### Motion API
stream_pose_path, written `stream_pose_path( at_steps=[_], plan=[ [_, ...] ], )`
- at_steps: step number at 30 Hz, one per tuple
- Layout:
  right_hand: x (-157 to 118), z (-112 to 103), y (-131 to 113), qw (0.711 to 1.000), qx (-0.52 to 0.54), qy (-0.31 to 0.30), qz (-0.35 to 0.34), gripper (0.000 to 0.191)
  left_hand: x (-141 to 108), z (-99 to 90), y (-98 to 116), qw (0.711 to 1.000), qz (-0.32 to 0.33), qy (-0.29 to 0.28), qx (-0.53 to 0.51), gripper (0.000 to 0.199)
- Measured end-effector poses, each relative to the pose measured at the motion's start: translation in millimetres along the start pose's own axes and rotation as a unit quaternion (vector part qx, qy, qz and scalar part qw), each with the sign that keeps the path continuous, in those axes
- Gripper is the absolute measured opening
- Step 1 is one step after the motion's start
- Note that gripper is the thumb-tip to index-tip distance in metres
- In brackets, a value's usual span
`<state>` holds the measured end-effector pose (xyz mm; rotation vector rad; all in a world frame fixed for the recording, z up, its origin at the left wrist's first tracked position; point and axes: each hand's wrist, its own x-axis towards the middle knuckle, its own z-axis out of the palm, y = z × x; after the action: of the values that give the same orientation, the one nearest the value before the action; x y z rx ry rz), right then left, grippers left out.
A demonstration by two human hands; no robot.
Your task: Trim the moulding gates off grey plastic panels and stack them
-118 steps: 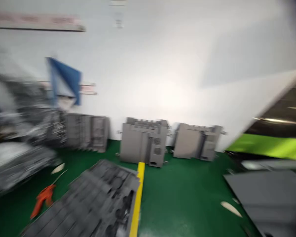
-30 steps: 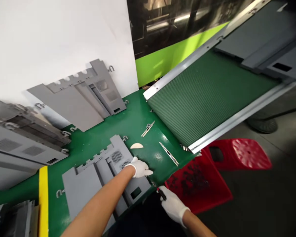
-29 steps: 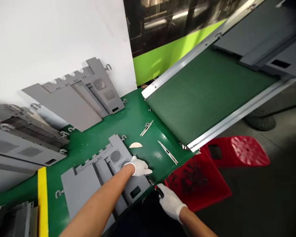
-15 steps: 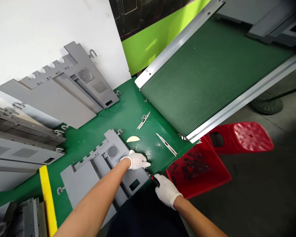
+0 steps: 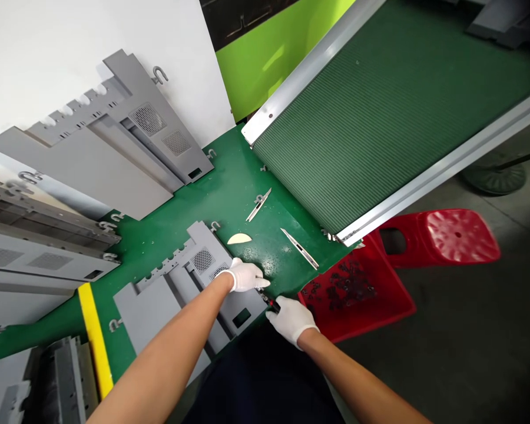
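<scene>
A grey plastic panel (image 5: 181, 288) with round-hole grilles and slots lies on the green table in front of me. Small grey hook-shaped stubs stick out from its edges. My left hand (image 5: 246, 275), in a white glove, rests at the panel's right edge with its fingers closed together; what they pinch there is hidden. In my right hand (image 5: 291, 321), also gloved in white, is a pair of pliers (image 5: 271, 303) with black and red handles. Their metal jaws meet the panel's right edge, just below my left fingertips.
Two craft knives (image 5: 299, 248) and a pale half-round piece (image 5: 239, 238) lie on the green table (image 5: 221, 194). A second panel (image 5: 115, 135) leans on the white wall. More panels stand left. A conveyor belt (image 5: 357, 118), red bin (image 5: 397, 300) and red stool (image 5: 459, 232) are right.
My right hand has moved left and slightly up with the pliers, closer to the panel's edge. My left hand stays at the same edge. The whole view has shifted slightly.
</scene>
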<state>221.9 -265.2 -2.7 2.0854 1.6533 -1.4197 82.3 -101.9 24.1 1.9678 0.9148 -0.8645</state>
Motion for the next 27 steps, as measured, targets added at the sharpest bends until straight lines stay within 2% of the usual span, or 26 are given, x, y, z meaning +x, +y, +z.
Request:
stream_pose_path(
  at_steps=[7,12,16,20,27],
  plan=[
    [8,6,1,0.999,-0.042,0.006,-0.017,0.025,0,-0.4,1,1.000,0.002,0.001,0.001,0.057],
    [7,8,2,0.997,-0.073,0.014,-0.026,0.033,1,0.5,1,1.000,-0.002,0.003,-0.006,0.058],
    [9,3,4,0.995,-0.092,0.010,-0.041,0.037,2,-0.1,0,1.000,-0.002,0.002,-0.005,0.054],
    [11,-9,5,0.994,-0.099,0.004,-0.055,0.034,3,0.4,-2,1.000,-0.008,0.001,-0.003,0.052],
    [0,-14,-5,0.998,-0.052,0.006,-0.041,0.041,4,3.3,-4,1.000,-0.003,-0.001,-0.001,0.057]
  ],
)
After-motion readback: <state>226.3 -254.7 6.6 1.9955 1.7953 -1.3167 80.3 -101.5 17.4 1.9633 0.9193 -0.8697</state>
